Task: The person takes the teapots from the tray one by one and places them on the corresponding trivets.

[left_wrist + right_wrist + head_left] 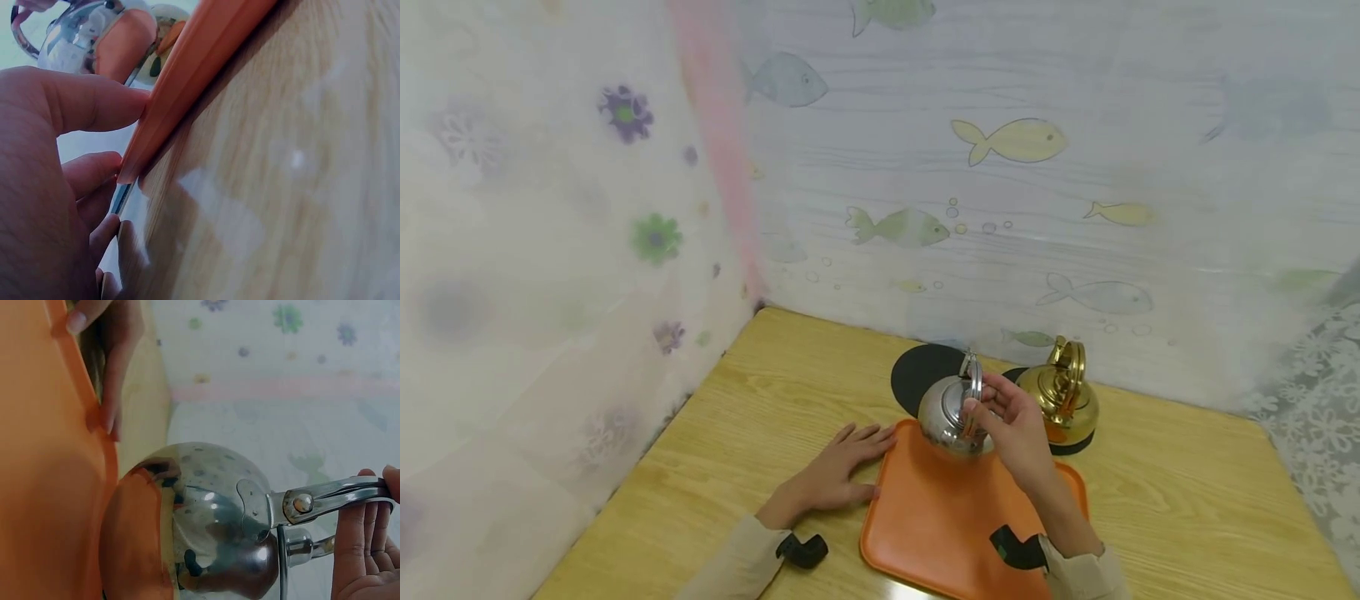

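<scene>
My right hand (pixel 1021 433) grips the raised handle of a shiny silver kettle (pixel 934 417), fingers curled through it. The kettle is upright over the far edge of an orange tray (pixel 936 529), and the tray's colour reflects in its side (pixel 212 519) in the right wrist view. My left hand (pixel 833 473) lies by the tray's left edge with fingers spread and fairly straight. In the left wrist view, the thumb and a finger of that hand (pixel 81 106) touch the tray's outer rim (pixel 181 81).
Behind the silver kettle lies a round black mat (pixel 921 375). A gold kettle (pixel 1078 412) stands on another black mat (pixel 1075 447) to the right. The wooden table (pixel 1180 492) meets walls covered in fish-and-flower-printed sheeting (pixel 895 275) at the back and left.
</scene>
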